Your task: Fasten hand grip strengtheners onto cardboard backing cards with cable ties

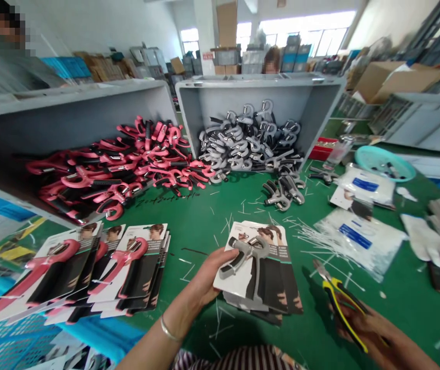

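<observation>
My left hand (210, 275) is closed on the edge of a printed card with a grey hand grip exerciser (256, 257) on it, the thumb pressing near the grip's handle. This card lies over a stack of printed cards (291, 288). In my right hand (366, 326) are diagonal cutting pliers (325, 275) with yellow-black handles. Their jaws point toward the loose white cable ties (320, 244), apart from the card. At left lie stacked cards with pink hand grips (127, 257).
One grey crate (69, 105) on its side spills pink grips; another crate (243, 82) spills grey ones. Cable tie bags (362, 239), a white glove (432, 239) and a turquoise basin (385, 159) are at right. A blue basket (7, 329) stands lower left. A person (7, 56) is at upper left.
</observation>
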`<state>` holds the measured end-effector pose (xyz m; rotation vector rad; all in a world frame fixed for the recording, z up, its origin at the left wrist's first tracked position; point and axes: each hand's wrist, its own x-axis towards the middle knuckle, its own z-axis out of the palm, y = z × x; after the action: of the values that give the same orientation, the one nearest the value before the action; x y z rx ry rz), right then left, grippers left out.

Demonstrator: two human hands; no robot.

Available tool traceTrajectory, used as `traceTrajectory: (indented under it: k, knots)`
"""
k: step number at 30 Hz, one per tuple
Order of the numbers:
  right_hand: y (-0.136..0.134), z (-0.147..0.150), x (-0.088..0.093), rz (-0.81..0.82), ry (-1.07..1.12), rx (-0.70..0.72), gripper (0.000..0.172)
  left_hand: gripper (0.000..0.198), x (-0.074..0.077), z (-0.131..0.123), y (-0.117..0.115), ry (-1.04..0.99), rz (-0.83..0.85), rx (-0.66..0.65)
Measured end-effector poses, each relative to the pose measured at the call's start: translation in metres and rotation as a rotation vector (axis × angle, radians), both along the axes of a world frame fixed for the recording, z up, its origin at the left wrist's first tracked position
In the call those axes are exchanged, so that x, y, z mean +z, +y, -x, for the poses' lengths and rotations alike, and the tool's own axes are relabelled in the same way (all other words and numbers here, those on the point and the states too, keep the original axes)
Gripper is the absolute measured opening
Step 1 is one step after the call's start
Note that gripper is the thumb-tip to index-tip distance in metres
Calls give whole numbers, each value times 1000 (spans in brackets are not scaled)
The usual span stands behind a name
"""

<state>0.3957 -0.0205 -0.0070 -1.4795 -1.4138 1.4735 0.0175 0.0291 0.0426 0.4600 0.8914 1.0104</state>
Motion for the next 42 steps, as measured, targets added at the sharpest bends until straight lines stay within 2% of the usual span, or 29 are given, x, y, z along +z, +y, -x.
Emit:
traceTrajectory:
  k: [2,4,8,11,13,15,17,18,21,24,28,30,35,40,42]
  knots:
    - [-10,18,8,236,248,-32,46,41,-6,-7,1,49,-37,-6]
    - [-15,47,16,356,425,0,53,42,-13,-13,3,137,-113,1]
    - [-6,96,36,400,689,190,64,38,-23,-18,7,308,-254,26]
    - [5,104,50,369,785,292,68,35,-25,-14,4,323,-244,59]
    - [13,99,56,317,651,326,66,34,-23,-10,2,304,-208,95]
    - [24,94,62,187,295,351,53,32,-19,-8,0,267,-170,124]
    - [38,93,65,-86,-160,386,37,31,-12,-8,0,226,-137,136]
    - [46,94,67,-266,-373,410,35,30,-9,-9,1,210,-123,136]
    - [66,100,70,-721,-840,494,48,27,-2,-12,4,190,-93,142]
    - [79,110,72,-901,-1071,529,58,28,1,-14,4,188,-83,159]
    - [84,121,69,-944,-1106,544,64,29,-2,-13,3,184,-106,162]
    - [84,123,66,-923,-1088,550,59,28,-6,-12,3,197,-115,158]
    - [86,122,54,-725,-1055,601,24,28,-14,-11,3,223,-130,127]
    - [82,120,50,-562,-864,686,23,30,-15,-10,7,192,-74,105]
    - [74,121,53,-540,-754,721,25,30,-14,-6,12,227,-54,166]
